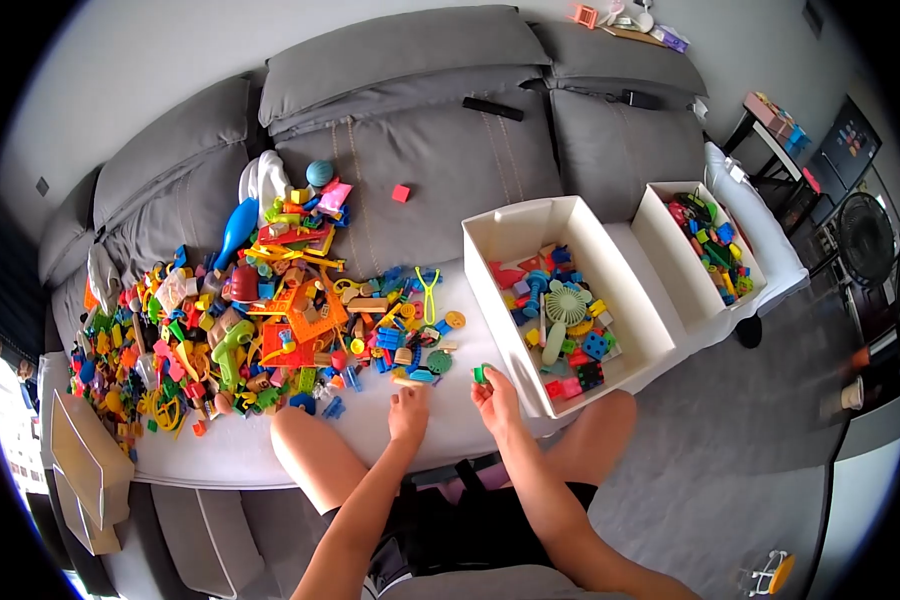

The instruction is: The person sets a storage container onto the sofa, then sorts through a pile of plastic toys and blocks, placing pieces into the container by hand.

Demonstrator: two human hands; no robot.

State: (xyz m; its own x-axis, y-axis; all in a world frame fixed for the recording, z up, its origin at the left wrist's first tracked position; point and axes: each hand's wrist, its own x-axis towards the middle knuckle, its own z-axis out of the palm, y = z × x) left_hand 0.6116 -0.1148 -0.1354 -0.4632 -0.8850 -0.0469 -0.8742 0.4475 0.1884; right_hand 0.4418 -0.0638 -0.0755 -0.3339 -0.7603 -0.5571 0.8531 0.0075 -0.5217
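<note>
Your right hand (495, 400) holds a small green block (481, 373) pinched at the fingertips, just beside the near corner of the large white bin (530, 228), which has toys inside. Your left hand (408, 412) is narrow, its fingers curled beside a wooden piece (407, 382) at the edge of the toy pile (310, 312) on the sofa (410, 150), though you cannot tell whether it grips anything.

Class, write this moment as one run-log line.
right hand: holds green block | left hand: near pile edge, grip unclear | toy pile: on sofa | larger box: toys inside | smaller box: toys inside
</note>
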